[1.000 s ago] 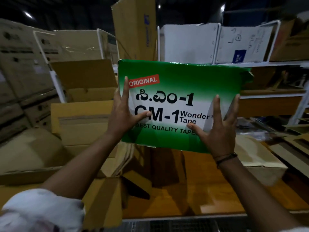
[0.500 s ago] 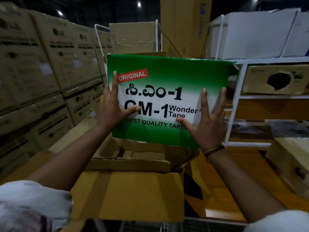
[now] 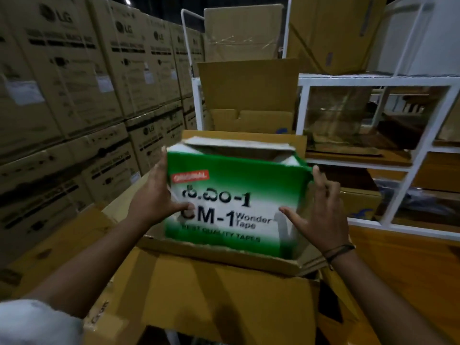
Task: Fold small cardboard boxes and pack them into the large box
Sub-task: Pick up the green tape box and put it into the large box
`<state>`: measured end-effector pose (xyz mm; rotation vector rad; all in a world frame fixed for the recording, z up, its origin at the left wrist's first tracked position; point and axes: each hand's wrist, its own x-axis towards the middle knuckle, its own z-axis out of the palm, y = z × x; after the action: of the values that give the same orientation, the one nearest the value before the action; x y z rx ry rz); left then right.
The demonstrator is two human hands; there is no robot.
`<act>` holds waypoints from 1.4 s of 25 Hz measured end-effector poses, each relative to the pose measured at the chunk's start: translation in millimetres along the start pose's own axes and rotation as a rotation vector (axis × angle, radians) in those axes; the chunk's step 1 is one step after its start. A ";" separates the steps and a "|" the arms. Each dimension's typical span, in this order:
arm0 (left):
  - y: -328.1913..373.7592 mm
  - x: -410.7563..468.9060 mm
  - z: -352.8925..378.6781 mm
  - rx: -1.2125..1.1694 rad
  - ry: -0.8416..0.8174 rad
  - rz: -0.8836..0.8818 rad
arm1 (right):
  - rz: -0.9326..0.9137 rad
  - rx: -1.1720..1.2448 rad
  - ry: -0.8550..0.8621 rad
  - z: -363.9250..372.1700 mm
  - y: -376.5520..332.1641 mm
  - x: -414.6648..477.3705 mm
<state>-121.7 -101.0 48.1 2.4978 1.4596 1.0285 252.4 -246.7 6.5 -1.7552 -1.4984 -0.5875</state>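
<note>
Green box, clamped at its sides by left hand and right hand, enters the large box: lower it level, clearing the near flap.

The white-framed shelf stands at the right. Its top level carries a tall brown carton at the left end and a white box beside it toward the right end. The middle level is a wooden board carrying a worn brown carton at its left end, and the lower level carries dark wrapped goods, too blurred to identify. The large open box stands at the shelf's front left corner; its flaps hide the surface beneath it.
</note>
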 end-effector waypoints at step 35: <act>-45.7 135.6 112.3 0.336 -0.425 0.660 | -0.133 -0.212 -0.620 124.2 -88.3 120.4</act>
<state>-47.0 61.1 13.3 3.2684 0.7416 0.2402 177.5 -70.9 40.7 -2.1352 -2.0435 -0.2774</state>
